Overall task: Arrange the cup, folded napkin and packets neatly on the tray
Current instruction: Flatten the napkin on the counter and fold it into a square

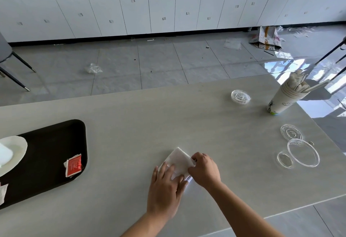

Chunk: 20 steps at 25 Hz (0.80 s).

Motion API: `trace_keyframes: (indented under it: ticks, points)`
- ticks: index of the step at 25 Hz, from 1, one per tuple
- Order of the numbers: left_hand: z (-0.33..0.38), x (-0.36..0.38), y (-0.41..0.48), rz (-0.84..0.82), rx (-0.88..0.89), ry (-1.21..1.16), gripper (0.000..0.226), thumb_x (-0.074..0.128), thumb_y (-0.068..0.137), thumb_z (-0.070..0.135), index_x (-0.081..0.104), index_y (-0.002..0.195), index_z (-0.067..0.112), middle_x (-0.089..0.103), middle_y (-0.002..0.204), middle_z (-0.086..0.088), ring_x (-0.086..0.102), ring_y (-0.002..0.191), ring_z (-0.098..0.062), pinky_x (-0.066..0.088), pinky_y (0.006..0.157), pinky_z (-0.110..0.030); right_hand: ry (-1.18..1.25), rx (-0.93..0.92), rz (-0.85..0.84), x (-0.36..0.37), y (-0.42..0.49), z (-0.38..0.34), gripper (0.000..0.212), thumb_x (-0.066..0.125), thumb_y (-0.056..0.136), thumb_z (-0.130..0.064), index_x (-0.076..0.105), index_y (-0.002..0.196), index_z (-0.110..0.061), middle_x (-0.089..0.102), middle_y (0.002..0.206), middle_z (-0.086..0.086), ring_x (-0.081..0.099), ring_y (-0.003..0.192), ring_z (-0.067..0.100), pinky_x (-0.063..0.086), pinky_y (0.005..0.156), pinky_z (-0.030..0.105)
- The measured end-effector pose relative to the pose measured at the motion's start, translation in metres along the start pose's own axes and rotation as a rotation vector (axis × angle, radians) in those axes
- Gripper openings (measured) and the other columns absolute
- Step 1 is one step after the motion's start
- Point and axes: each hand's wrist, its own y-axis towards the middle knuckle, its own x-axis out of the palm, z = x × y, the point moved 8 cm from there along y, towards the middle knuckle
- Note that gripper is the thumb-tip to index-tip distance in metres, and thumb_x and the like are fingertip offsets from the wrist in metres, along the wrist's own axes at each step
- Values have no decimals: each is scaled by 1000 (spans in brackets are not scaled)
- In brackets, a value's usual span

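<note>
A white napkin [178, 159] lies on the grey table in front of me. My left hand [165, 190] presses flat on its near part, fingers spread. My right hand [205, 169] pinches the napkin's right edge. The black tray [50, 143] sits at the left and carries red packets [74, 164], a white paper plate [14, 152] and a white folded piece [2, 192] at the frame's edge. A stack of white paper cups [282, 100] holding wrapped straws stands at the far right of the table.
Clear plastic lids lie at the right: one [240, 97] near the cups, a flat one [291, 133], a large one [303, 152] and a small one [284, 159]. The table edge runs close on the right. Chairs and litter are on the floor beyond.
</note>
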Motion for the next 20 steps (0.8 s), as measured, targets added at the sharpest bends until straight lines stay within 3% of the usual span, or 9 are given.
trace_keyframes:
  ticks: [2,4,6,9,11,13,16,20]
  points:
    - [-4,-6,-3,70,-48,-88,30,49,93,47,72,86,30,66,118,-3,56,120,-29,47,98,-44,-18,43,-62,-1,-2,1,28,59,62,-23,61,90,-21,62,87,-2,58,77,23,39,55,27]
    - [-8,-6,-5,69,-60,-128,10,71,81,40,71,79,30,66,115,-4,57,117,-28,50,91,-39,-59,45,-116,-1,-3,1,24,60,59,-24,59,82,-18,61,79,-1,58,73,24,38,50,26]
    - [-11,-6,-6,56,-83,-163,9,78,75,36,71,78,31,63,119,-5,55,120,-27,49,91,-37,-95,22,-137,-2,-5,-1,20,64,60,-25,56,76,-17,58,73,-2,55,70,24,34,47,26]
    - [-15,-13,-8,77,-126,-198,18,83,67,33,69,76,31,58,122,-4,52,118,-26,49,87,-36,-113,-12,-136,-4,-12,-2,21,68,59,-25,55,71,-16,58,66,-2,58,63,24,34,44,26]
    - [-21,-16,-11,88,-189,-202,28,85,62,34,66,82,30,54,114,-1,52,107,-25,47,81,-35,-52,4,-191,-1,-18,1,23,72,59,-28,60,71,-12,67,59,1,63,51,20,48,49,28]
    - [-30,-15,-15,89,-276,-247,44,85,62,34,63,100,27,53,105,-1,54,98,-26,45,80,-35,56,41,-254,3,-24,7,22,70,63,-25,64,69,-5,70,54,5,66,46,16,56,58,30]
    - [-41,-6,-23,39,-440,-406,63,82,68,31,55,123,17,62,108,-5,57,102,-27,45,89,-34,220,90,-238,3,-32,12,13,64,68,-15,65,71,-3,69,51,5,66,45,16,48,52,24]
    - [-47,-7,-26,-50,-597,-627,29,72,67,41,65,88,22,70,85,7,64,83,-17,51,73,-33,288,16,-128,4,-44,0,7,65,72,-12,64,67,-7,69,52,5,66,46,16,43,46,23]
